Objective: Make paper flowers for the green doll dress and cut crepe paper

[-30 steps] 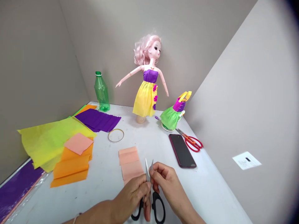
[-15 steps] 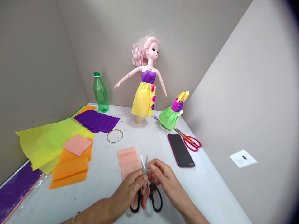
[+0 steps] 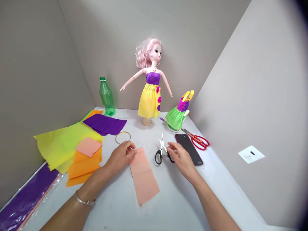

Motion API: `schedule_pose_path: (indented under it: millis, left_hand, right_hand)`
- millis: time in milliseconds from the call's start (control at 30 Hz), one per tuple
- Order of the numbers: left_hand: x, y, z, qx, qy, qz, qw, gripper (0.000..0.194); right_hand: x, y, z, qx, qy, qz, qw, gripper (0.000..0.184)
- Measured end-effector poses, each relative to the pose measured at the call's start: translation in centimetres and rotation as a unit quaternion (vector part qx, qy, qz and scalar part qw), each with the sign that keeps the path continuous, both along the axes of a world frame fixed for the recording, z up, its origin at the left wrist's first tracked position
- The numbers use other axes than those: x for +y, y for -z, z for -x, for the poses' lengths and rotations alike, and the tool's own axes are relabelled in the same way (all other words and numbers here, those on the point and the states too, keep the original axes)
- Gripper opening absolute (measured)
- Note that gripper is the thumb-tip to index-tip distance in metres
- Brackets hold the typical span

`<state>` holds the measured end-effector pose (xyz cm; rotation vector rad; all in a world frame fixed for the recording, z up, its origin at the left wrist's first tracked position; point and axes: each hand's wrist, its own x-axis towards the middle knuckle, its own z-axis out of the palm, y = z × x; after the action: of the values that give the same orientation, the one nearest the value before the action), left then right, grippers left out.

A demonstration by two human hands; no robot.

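Peach crepe paper, a long strip (image 3: 143, 176), lies slantwise on the white table (image 3: 174, 205) right in front of us, its far end reaching up between our hands. Our left hand (image 3: 121, 157) sits at that far end, fingers curled together, with the fingertips on or just at the paper's edge; we cannot tell whether they pinch it. Our right hand (image 3: 183, 162) is to the right of the strip, fingers together and stretched toward a pair of black-handled scissors (image 3: 158, 156). The fingers reach the scissors' far handle loop and partly cover it, but we cannot tell whether they grip it. The scissors lie flat with their steel blades pointing away from us.

Just right of our right hand lies a dark smartphone (image 3: 189, 149), face up, with red-handled scissors (image 3: 199, 141) beyond it. Farther back stand a small green-and-purple paper dress (image 3: 176, 117) on a stand and a pink-haired doll (image 3: 150, 93) in a yellow-and-purple paper dress. A thin gold hoop (image 3: 123, 137) lies just past our left hand. To the left are purple crepe paper (image 3: 104, 124), yellow crepe paper (image 3: 57, 144), orange crepe paper (image 3: 83, 166) under a peach square (image 3: 88, 147), and a green plastic bottle (image 3: 107, 96).
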<state>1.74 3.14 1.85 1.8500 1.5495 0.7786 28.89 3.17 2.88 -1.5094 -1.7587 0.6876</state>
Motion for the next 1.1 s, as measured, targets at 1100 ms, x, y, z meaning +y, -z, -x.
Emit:
schedule_pose_path:
  millis: [1100]
  left_hand:
    - [-0.1,-0.3,1.5,0.092,0.065,-0.01,0.994,0.013]
  right_hand:
    - [-3.1,1.9,4.8,-0.207,-0.314,-0.11,0.92,0.019]
